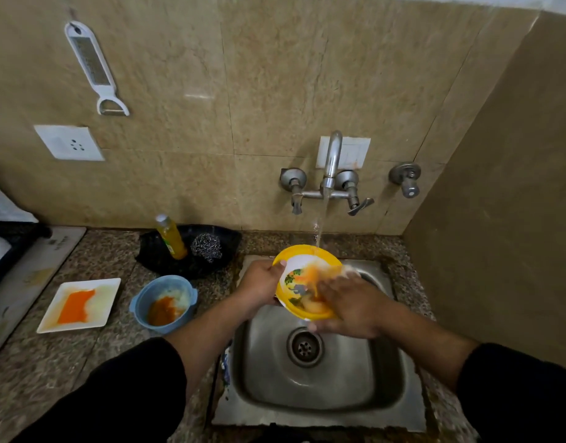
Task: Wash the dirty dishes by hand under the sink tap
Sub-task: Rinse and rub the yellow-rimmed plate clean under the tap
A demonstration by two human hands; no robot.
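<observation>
The sink (323, 378) is the big shiny metal box, and everything here is told from it. Above its back part a yellow plate (302, 276) is held tilted. The plate has a yellow rim and a white middle with a little green and orange picture, and orange food smears are on it. Water runs down from the tap (332, 161) on the wall behind the sink and lands on the top edge of the plate.

There are three dirty dishes. One is the yellow plate. One is a white square plate (80, 305) with an orange smear, far to the left of the sink. One is a blue bowl (163, 303) with orange and white mess inside, just left of the sink.

There are two hands. The left hand (259, 282) grips the plate's left edge, thumb on the rim. The right hand (348, 306) lies flat on the plate's right side, fingers spread over the messy part.

One yellow soap bottle (171, 236) and one metal scrubber (207, 247) sit in a black tray (160, 260) behind and left of the sink.
</observation>
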